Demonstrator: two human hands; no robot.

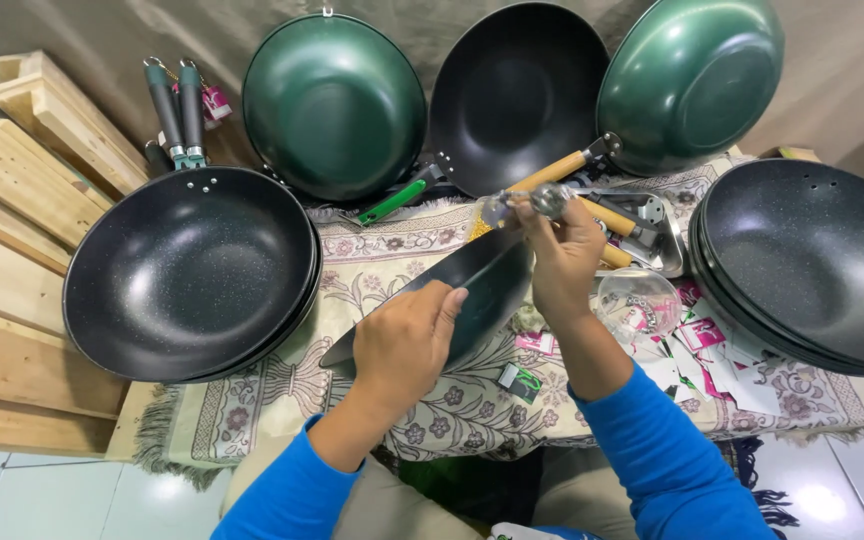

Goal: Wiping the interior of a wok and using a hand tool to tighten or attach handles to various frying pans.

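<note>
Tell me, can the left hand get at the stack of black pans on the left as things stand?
Probably not at once: the left hand is busy gripping the rim of the tilted pan. The path to the stacked black pans itself looks open, with only patterned cloth between.

A small home workshop or stockroom for cookware is suggested. Many alike woks are seen: dark speckled stacks (187, 270) at the patterned cloth's (392, 400) left and right (812, 265) edges, green ones (334, 105) propped against a draped backdrop. Loose handles (177, 110), a tray of fittings (647, 225) and wooden planks (12, 200) are kept alongside.
</note>
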